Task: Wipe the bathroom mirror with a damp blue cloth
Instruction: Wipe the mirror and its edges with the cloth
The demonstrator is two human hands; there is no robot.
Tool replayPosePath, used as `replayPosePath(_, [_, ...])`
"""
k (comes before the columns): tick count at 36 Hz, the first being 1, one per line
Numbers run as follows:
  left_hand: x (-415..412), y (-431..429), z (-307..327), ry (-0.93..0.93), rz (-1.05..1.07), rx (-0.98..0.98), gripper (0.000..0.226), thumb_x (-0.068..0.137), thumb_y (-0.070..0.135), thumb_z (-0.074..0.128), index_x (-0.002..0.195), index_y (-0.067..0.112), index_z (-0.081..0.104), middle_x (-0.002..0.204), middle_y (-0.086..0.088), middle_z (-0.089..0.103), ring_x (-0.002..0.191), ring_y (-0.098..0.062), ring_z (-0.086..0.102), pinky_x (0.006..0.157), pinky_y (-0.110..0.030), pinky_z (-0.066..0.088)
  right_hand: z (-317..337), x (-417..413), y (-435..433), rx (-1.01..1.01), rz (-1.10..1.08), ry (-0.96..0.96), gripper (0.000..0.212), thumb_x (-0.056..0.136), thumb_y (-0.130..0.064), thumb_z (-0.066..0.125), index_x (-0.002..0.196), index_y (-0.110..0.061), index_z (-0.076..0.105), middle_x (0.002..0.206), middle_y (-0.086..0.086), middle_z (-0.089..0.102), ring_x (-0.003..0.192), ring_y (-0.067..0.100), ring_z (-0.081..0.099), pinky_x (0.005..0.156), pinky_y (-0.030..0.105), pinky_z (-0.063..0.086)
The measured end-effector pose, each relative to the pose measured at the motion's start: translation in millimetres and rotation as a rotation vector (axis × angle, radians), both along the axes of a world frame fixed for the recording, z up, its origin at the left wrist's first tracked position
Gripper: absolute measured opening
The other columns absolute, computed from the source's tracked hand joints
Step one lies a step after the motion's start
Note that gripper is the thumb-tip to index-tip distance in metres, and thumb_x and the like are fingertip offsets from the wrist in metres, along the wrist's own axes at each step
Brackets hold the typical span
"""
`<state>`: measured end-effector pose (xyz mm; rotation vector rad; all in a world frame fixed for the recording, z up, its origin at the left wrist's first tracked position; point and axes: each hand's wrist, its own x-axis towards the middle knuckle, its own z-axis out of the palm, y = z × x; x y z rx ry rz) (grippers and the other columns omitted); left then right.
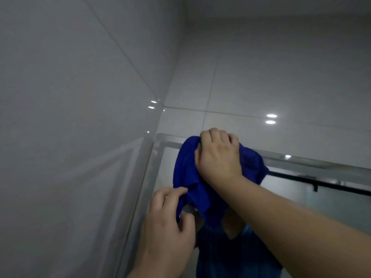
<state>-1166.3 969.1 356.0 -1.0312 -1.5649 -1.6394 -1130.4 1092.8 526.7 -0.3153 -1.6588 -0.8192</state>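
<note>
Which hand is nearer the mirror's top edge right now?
Right. The right hand grips the blue cloth at the mirror's top edge; the left hand is lower, pinching the cloth's bottom fold.

Your right hand (217,155) is raised high, arm outstretched, fingers curled into the blue cloth (184,171). Your left hand (166,223) pinches its lower edge.

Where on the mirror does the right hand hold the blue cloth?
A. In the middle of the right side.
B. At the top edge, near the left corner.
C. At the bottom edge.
B: the right hand grips the cloth against the top edge of the mirror, close to its left corner, while the left hand pinches the cloth's lower part.
</note>
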Motion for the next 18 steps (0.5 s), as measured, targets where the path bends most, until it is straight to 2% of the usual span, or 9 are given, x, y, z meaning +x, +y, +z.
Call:
replayPosePath(3, [-9, -22, 0, 0.007, 0.022, 0.059, 0.045, 0.085, 0.033, 0.048, 0.123, 0.038, 0.071, 0.117, 0.023, 0.05, 0.105, -0.001, 0.058, 0.086, -0.028, 0.053, 0, -38, -26, -0.016, 0.073, -0.007, 0.026, 0.097, -0.029, 0.048, 0.112, -0.014, 0.063, 0.109, 0.006, 0.063, 0.1, 0.028, 0.058, 0.097, 0.044, 0.041])
replayPosePath(6, [-5, -49, -7, -0.095, -0.04, 0.166, 0.031, 0.086, 0.035, 0.046, 0.101, 0.049, 0.07, 0.11, 0.029, 0.057, 0.098, 0.003, 0.063, 0.073, -0.01, 0.046, -7, -65, -43, -0.021, 0.185, 0.015, 0.023, 0.097, -0.027, 0.053, 0.113, -0.016, 0.065, 0.115, 0.005, 0.064, 0.106, 0.027, 0.058, 0.102, 0.042, 0.04])
replayPosePath(9, [3, -76, -27, -0.122, 0.021, 0.214, 0.026, 0.079, 0.044, 0.042, 0.09, 0.05, 0.064, 0.103, 0.029, 0.06, 0.092, 0.005, 0.063, 0.071, -0.004, 0.045, -16, -72, -46, -0.009, 0.3, 0.053, 0.02, 0.094, -0.024, 0.058, 0.11, -0.018, 0.068, 0.121, 0.002, 0.064, 0.113, 0.025, 0.057, 0.107, 0.04, 0.037])
replayPosePath(11, [2, -85, -49, -0.164, 0.036, 0.124, 0.028, 0.078, 0.047, 0.038, 0.092, 0.049, 0.063, 0.103, 0.027, 0.059, 0.091, 0.003, 0.063, 0.064, -0.011, 0.047, -33, -75, -46, 0.003, 0.352, 0.026, 0.019, 0.091, -0.023, 0.061, 0.107, -0.019, 0.071, 0.119, 0.001, 0.066, 0.113, 0.025, 0.057, 0.108, 0.04, 0.035])
replayPosePath(13, [-10, -85, -76, -0.267, 0.024, 0.002, 0.023, 0.082, 0.045, 0.045, 0.094, 0.046, 0.064, 0.104, 0.023, 0.06, 0.09, 0.002, 0.063, 0.068, -0.016, 0.045, -64, -80, -47, 0.024, 0.368, -0.073, 0.021, 0.09, -0.022, 0.061, 0.107, -0.017, 0.072, 0.119, 0.002, 0.067, 0.113, 0.027, 0.059, 0.107, 0.04, 0.036])
replayPosePath(15, [-24, -78, -110, -0.415, -0.023, -0.08, 0.019, 0.093, 0.029, 0.055, 0.093, 0.043, 0.067, 0.099, 0.018, 0.066, 0.084, 0.001, 0.064, 0.07, -0.022, 0.047, -111, -85, -48, 0.027, 0.379, -0.203, 0.021, 0.091, -0.02, 0.06, 0.108, -0.015, 0.072, 0.121, 0.003, 0.068, 0.113, 0.029, 0.06, 0.108, 0.043, 0.037])
replayPosePath(18, [-36, -69, -169, -0.668, -0.111, -0.177, 0.027, 0.099, 0.015, 0.058, 0.089, 0.038, 0.069, 0.086, 0.007, 0.073, 0.067, -0.003, 0.066, 0.059, -0.019, 0.049, -200, -83, -45, -0.012, 0.414, -0.337, 0.021, 0.093, -0.019, 0.06, 0.111, -0.015, 0.072, 0.123, 0.003, 0.067, 0.115, 0.029, 0.058, 0.109, 0.044, 0.035])
